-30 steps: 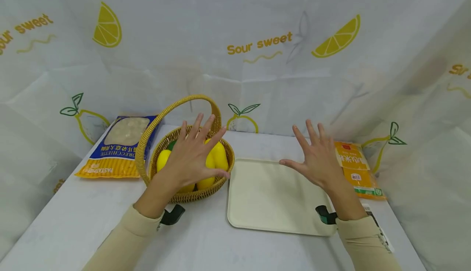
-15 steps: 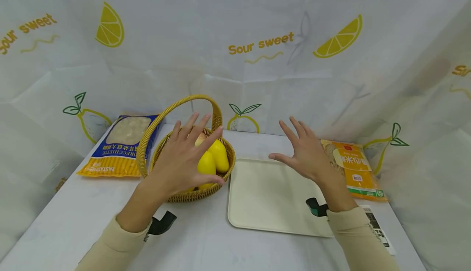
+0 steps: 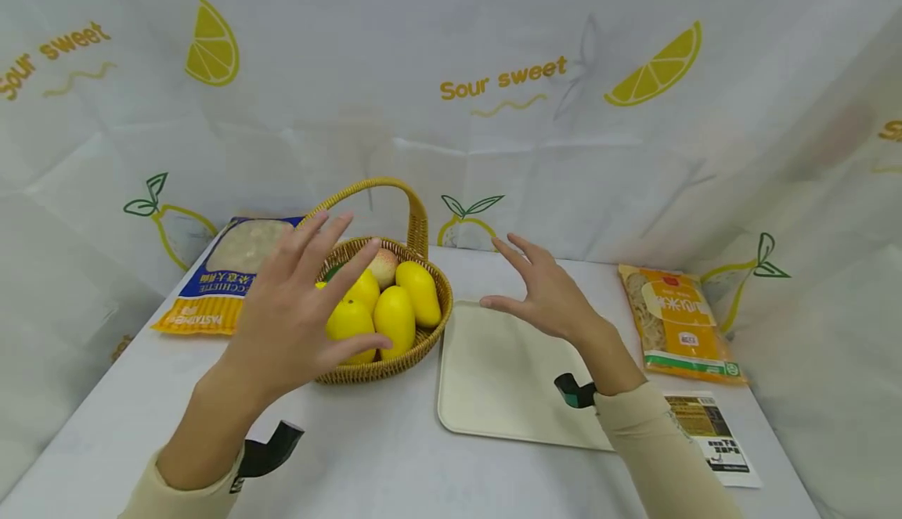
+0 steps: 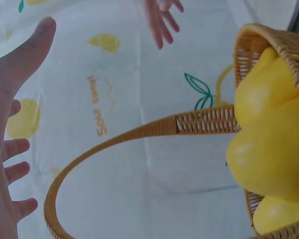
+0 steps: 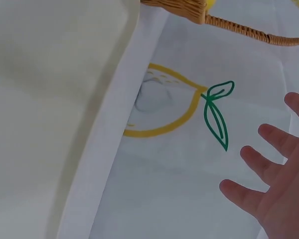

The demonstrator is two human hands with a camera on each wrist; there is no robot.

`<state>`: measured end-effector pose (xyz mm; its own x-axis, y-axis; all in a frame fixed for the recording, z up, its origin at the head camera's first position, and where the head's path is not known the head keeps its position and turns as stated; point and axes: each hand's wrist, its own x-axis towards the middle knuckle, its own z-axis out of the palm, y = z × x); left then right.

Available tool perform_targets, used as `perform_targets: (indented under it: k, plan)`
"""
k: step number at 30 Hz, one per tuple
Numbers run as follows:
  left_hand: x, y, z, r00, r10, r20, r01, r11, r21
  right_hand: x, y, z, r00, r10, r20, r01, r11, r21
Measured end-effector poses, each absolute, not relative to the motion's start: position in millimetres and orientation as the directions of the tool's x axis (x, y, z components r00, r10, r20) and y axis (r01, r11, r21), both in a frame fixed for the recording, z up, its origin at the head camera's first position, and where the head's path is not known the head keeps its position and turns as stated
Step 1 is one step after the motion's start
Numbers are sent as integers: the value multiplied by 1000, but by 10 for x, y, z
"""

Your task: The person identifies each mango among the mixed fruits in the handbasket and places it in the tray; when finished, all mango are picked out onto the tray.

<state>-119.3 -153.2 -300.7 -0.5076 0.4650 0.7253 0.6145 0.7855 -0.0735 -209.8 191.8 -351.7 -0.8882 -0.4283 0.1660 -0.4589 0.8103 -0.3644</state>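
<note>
My left hand [image 3: 292, 308] hovers in front of the left side of the wicker basket [image 3: 380, 370], fingers spread and nothing held. In the basket lie several yellow mangoes [image 3: 395, 317], with a reddish peach-like fruit [image 3: 384, 267] behind them and something green partly hidden by my fingers. My right hand [image 3: 553, 296], also spread and holding nothing, hangs over the cream tray [image 3: 500, 394]. The left wrist view shows the basket's handle [image 4: 134, 133] beyond my thumb and fingertips, apart from them. In the right wrist view, my fingers are clear of the tray [image 5: 55, 99].
A blue and yellow pasta bag [image 3: 225, 284] lies back left, partly behind my left hand. To the right are an orange food packet [image 3: 680, 323] and a printed card [image 3: 719, 441], partly covered by my right sleeve. A lemon-print cloth [image 3: 395, 112] hangs behind the white table [image 3: 395, 456].
My left hand has moved left and nearer to me, uncovering more of the fruit. My right hand has shifted left over the tray, exposing the orange packet and the printed card.
</note>
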Motion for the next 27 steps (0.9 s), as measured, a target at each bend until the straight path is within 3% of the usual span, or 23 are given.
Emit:
perform_targets:
  k: [5,9,20,27]
  plan:
    - [-1165,-1733,-3016,-478,403,780,585,809,-59,-2136,1731,-3522,-874,-459,157,-482,784,-392]
    - [-1148,-1873,-3075,-500,347,793,572,820,2,-2158,1617,-3507,-864,-479,157,-498,762,-414]
    - [-1062,-2101,-3377,-743,180,645,506,781,365,-2229,1364,-3484,-841,-526,127,-512,698,-501]
    - [-1003,-2219,-3590,-820,118,560,457,724,517,-2281,1143,-3462,-802,-584,128,-548,633,-546]
